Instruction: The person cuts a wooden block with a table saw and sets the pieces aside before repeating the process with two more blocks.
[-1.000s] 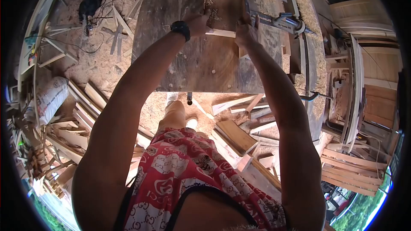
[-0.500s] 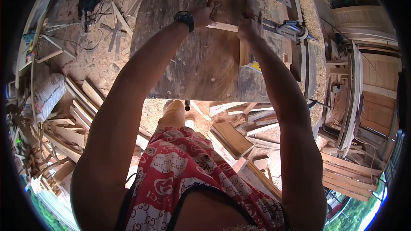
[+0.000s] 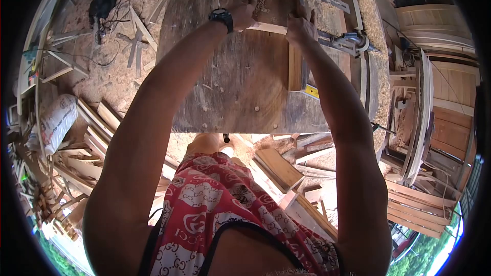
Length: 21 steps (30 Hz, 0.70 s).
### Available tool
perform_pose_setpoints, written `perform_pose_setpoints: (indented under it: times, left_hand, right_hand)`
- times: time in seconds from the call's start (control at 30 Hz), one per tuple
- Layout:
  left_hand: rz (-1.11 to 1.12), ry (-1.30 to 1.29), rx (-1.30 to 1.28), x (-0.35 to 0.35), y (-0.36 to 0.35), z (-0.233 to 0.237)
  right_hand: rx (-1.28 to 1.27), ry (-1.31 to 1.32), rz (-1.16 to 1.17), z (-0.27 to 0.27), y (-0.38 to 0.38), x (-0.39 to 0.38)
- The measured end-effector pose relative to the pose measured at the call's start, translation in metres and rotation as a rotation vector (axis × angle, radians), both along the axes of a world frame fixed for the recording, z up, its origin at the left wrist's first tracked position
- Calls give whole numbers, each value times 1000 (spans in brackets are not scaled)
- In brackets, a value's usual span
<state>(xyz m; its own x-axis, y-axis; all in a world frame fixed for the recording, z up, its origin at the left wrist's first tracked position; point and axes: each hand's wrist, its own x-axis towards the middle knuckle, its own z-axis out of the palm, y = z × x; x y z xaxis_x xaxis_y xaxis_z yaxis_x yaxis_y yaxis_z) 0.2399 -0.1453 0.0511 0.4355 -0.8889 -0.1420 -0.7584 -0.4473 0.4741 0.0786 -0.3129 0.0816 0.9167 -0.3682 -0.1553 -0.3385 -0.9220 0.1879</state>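
Note:
A wooden board (image 3: 273, 0) with a pale end edge lies on the worn worktable (image 3: 230, 97). My left hand (image 3: 243, 16), with a black watch on its wrist, is closed on the board's left corner. At the right corner, my right hand (image 3: 302, 28) is closed round the board's edge, beside a long dark strip. Curled shavings (image 3: 260, 4) lie on the board. Below my right hand, a wooden bar (image 3: 295, 69) and a yellow-marked level or rule (image 3: 311, 91) rest on the table. My fingertips are partly hidden by the hands.
Metal clamps (image 3: 350, 43) stand at the table's right side, beside a band of sawdust (image 3: 376, 61). Offcuts (image 3: 279, 166) lie on the floor below the table's near edge. A white sack (image 3: 59, 122) and wood scraps are at the left; slatted wood (image 3: 417, 207) is at the right.
The view has shifted slightly, so the table's near edge sits lower. Both hands keep their hold on the board, whose end edge is a little more visible.

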Motion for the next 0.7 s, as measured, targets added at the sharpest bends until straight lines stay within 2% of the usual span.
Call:
perform_pose_setpoints:
  times: [0.13,0.23,0.3,0.4,0.5,0.6,0.7]
  left_hand:
    - [-51,-119,-29,16,-10,-12]
    - [-47,15,54,23,-12,-7]
    - [-35,-193,-150,31,-18,-26]
    - [-37,-112,-57,32,-19,-6]
    - [-12,-25,11,35,-24,4]
    - [-32,-167,-52,47,-33,-11]
    - [-38,-114,-39,54,-36,-3]
  right_hand:
    - [-56,-111,14,-11,-10,9]
    - [24,34,-37,-1,-9,16]
    - [-31,-60,-1,-7,-14,19]
    - [59,92,-80,6,-16,30]
    - [54,85,-97,-4,-26,40]
    - [-25,75,-43,-5,-31,47]
    - [-39,77,-39,-8,-38,55]
